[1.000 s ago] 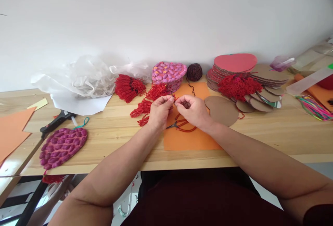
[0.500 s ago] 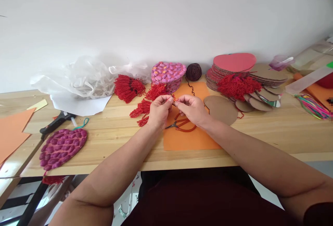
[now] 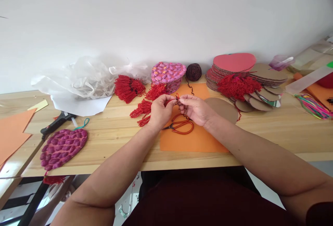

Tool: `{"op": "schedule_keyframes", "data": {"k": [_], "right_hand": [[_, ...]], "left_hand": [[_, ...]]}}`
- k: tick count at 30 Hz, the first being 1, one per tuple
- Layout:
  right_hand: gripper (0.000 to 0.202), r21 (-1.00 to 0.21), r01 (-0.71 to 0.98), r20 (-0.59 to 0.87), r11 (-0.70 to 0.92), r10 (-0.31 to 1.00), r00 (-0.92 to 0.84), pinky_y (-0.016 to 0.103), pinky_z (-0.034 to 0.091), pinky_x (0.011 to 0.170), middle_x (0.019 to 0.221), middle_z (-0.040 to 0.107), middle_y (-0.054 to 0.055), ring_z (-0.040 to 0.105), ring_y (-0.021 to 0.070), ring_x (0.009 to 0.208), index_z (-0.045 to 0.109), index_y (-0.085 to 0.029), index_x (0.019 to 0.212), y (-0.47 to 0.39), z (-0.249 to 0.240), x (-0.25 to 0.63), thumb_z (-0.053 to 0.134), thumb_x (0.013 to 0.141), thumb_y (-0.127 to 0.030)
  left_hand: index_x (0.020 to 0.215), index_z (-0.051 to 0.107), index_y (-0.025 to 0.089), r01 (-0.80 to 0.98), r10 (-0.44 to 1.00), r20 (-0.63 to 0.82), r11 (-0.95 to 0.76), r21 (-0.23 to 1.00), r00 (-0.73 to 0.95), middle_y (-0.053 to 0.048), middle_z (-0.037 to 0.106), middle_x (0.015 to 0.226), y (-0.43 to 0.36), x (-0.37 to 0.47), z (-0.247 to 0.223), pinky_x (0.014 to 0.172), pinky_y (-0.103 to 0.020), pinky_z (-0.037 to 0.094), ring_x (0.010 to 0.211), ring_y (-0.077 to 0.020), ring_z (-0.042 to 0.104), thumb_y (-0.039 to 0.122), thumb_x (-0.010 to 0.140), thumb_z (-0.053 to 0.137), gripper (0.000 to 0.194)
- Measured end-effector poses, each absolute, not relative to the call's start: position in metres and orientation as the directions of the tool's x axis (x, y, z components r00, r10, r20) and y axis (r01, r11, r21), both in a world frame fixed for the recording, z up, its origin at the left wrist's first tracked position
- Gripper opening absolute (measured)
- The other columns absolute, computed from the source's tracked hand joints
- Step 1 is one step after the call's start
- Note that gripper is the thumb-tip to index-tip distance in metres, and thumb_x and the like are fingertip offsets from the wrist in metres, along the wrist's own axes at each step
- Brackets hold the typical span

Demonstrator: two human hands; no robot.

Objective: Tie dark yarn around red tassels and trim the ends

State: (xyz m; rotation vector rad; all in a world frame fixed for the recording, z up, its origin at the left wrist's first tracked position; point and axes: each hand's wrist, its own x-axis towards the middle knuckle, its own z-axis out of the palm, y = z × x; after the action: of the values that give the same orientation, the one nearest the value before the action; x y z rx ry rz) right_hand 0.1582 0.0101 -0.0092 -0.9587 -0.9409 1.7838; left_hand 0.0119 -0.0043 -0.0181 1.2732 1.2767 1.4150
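My left hand and my right hand meet above an orange sheet, fingertips pinched. Between them is a small bit of red and dark yarn, mostly hidden by the fingers. Dark strands hang under my right hand. Red-handled scissors lie on the sheet below both hands. Left of my left hand are loose red yarn tassels. A dark yarn ball sits behind, its strand trailing toward the hands. Partly covered by my right wrist is a brown cardboard piece.
A bundle of red tassels and pink-studded stacked hearts stand at the back. To the right are stacked cardboard shapes with red yarn on them. Leftward lie a purple studded heart, a glue gun and plastic bags.
My right hand has shifted slightly right, its lower fingers curling more under the yarn. The orange sheet and scissors have slid a little left and toward me.
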Motion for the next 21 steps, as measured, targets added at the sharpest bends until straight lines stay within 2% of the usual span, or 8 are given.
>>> {"op": "schedule_keyframes", "data": {"k": [8, 14, 17, 19, 21], "right_hand": [[0.025, -0.861, -0.366, -0.224, -0.353, 0.91, -0.349, 0.022, 0.042, 0.054, 0.071, 0.059, -0.002, 0.05, 0.0084, 0.058, 0.06, -0.018, 0.075, 0.01, -0.005, 0.162, 0.079, 0.061, -0.026], [0.026, -0.951, -0.17, -0.185, -0.26, 0.913, -0.364, 0.022, 0.038, 0.047, 0.065, 0.057, -0.003, 0.048, 0.0084, 0.052, 0.06, -0.018, 0.077, 0.008, -0.002, 0.163, 0.078, 0.067, -0.035], [0.022, -0.996, 0.02, -0.094, -0.092, 0.952, -0.291, 0.023, 0.04, 0.048, 0.063, 0.056, -0.003, 0.05, 0.0107, 0.053, 0.058, -0.02, 0.077, 0.008, -0.002, 0.164, 0.071, 0.075, -0.038], [0.017, -0.974, 0.188, 0.087, 0.124, 0.977, -0.195, 0.026, 0.042, 0.053, 0.07, 0.062, 0.0, 0.053, 0.0124, 0.058, 0.06, -0.02, 0.079, 0.006, -0.001, 0.165, 0.066, 0.081, -0.036], [0.016, -0.875, 0.361, 0.282, 0.322, 0.946, -0.162, 0.027, 0.042, 0.057, 0.076, 0.066, 0.002, 0.055, 0.0134, 0.062, 0.063, -0.02, 0.078, 0.002, 0.003, 0.168, 0.064, 0.085, -0.035]], "left_hand": [[0.077, 0.071, 0.019, 0.255, 0.951, 0.284, -0.245, 0.935, -0.125, -0.002, 0.071, 0.077, -0.009, 0.012, -0.01, 0.072, -0.025, 0.045, 0.072, -0.0152, 0.062, 0.009, 0.075, 0.07, 0.01], [0.08, 0.07, 0.019, 0.249, 0.931, 0.328, -0.283, 0.926, -0.161, -0.001, 0.067, 0.075, -0.007, 0.008, -0.014, 0.072, -0.025, 0.044, 0.07, -0.0146, 0.059, 0.01, 0.076, 0.069, 0.01], [0.08, 0.069, 0.019, 0.236, 0.926, 0.327, -0.28, 0.931, -0.19, -0.001, 0.066, 0.074, -0.003, 0.004, -0.016, 0.071, -0.024, 0.043, 0.069, -0.0143, 0.058, 0.011, 0.075, 0.071, 0.01], [0.08, 0.069, 0.02, 0.24, 0.919, 0.334, -0.282, 0.929, -0.211, 0.0, 0.065, 0.073, -0.001, 0.001, -0.017, 0.071, -0.024, 0.043, 0.069, -0.0145, 0.057, 0.012, 0.075, 0.071, 0.009], [0.081, 0.068, 0.02, 0.264, 0.911, 0.347, -0.287, 0.921, -0.22, 0.0, 0.064, 0.072, 0.001, -0.001, -0.016, 0.071, -0.024, 0.043, 0.069, -0.0147, 0.057, 0.014, 0.076, 0.069, 0.008]]}}
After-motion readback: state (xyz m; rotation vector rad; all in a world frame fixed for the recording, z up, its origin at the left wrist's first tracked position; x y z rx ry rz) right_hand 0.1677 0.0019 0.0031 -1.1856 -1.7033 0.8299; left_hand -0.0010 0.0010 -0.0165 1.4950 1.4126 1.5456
